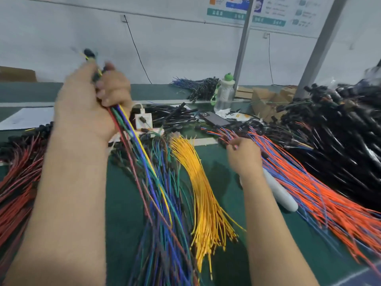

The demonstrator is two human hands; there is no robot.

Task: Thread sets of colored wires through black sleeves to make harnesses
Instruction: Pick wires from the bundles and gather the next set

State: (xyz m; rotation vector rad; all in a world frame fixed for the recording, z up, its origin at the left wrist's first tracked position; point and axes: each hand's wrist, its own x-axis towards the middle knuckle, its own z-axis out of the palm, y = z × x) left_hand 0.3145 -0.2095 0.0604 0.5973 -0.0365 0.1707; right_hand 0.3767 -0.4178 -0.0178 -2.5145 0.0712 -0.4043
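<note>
On the near part of the green table (127,213) lie loose wires in fans: red wires (18,178) at the left, a tangle of blue and green wires (165,234) in the middle, yellow wires (204,195) just right of them, and orange wires (321,195) mixed with blue at the right. A white handle (282,195) lies against the orange fan, beside the right wrist.

The right hand (244,155) sits low at the far end of the orange wires, its fingers curled among them; I cannot tell whether it pinches one.

The left hand (90,100) is raised and clenched round a wire set (132,129) of red, green, blue and yellow strands, which hangs down to the table. A black sleeve (89,53), blurred, sticks up above the fist.

Farther off are a phone (216,119), a clear bottle (224,93) with a green cap, cardboard boxes (263,98), and at the right a heap of black harnesses (340,131).
</note>
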